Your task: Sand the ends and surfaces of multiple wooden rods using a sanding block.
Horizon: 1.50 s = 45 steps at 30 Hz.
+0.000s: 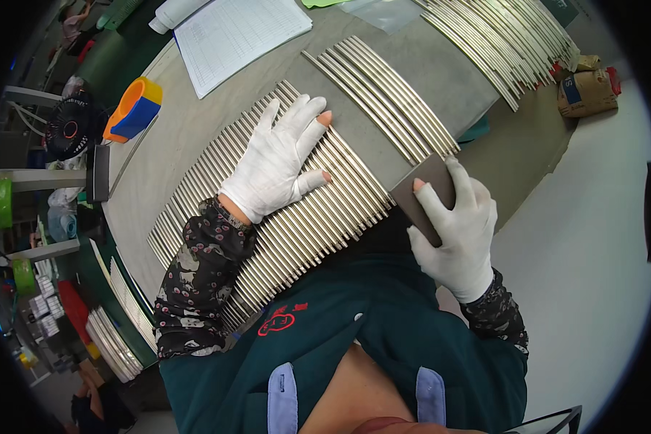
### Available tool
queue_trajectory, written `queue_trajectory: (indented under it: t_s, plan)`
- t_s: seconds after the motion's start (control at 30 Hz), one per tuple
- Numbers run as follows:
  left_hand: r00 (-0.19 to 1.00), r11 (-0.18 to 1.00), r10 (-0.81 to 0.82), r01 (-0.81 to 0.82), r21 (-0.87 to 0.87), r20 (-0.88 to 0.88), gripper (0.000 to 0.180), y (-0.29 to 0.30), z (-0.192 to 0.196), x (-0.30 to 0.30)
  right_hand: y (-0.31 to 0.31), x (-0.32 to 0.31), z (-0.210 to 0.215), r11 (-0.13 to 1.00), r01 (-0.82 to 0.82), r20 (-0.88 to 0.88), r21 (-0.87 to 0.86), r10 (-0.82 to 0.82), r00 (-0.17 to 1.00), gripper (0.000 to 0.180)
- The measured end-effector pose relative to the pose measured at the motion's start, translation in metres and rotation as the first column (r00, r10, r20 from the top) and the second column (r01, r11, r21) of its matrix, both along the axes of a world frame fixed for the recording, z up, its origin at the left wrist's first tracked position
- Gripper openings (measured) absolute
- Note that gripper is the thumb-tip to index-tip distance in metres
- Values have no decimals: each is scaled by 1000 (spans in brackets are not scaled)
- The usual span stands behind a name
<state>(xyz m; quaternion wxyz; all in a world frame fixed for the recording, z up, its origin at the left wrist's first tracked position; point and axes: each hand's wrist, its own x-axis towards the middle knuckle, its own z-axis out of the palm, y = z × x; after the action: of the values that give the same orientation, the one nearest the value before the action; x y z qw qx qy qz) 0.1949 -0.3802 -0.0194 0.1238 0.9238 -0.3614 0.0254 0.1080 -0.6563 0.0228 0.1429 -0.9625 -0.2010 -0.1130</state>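
My left hand [275,159], in a white glove with some bare fingertips, lies flat with spread fingers across a wide row of thin, shiny metal rods [315,228]. The rods lie side by side on the grey table. My right hand [464,235], gloved the same way, grips a dark grey-brown flat rectangular block [435,173] between thumb and fingers. The block is at the table's near right edge, just right of the row's end. Its far corner meets the near ends of a smaller group of rods [387,94].
A third batch of rods [499,43] lies at the far right. Printed sheets [242,40] and an orange-and-blue tape holder [134,108] are at the far left. A black fan [70,129] stands beyond the left edge. A brown bag [589,92] sits at right.
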Motion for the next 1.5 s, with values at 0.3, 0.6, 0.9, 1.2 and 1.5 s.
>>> queue_trajectory:
  t_s: [0.3,0.6,0.9,1.2,1.5]
  plan:
    - [1000,992,23,-22,123,-6,78,1,5,-8,5,5,-5,1000,-12,-23,-13,12,1000,59]
    - [1000,994,26,-24,111,-17,79,5,6,-13,20,17,-10,998,-53,-47,-23,52,998,56]
    - [999,994,39,-35,102,-34,79,6,5,-16,14,10,-10,989,-115,-37,-90,113,993,54]
    - [999,997,36,-37,63,18,74,7,8,-12,14,16,1,992,-109,-84,-64,103,991,54]
    - [965,988,97,-64,-140,244,65,-12,14,67,-42,-18,-2,991,132,-51,-9,-132,990,61]
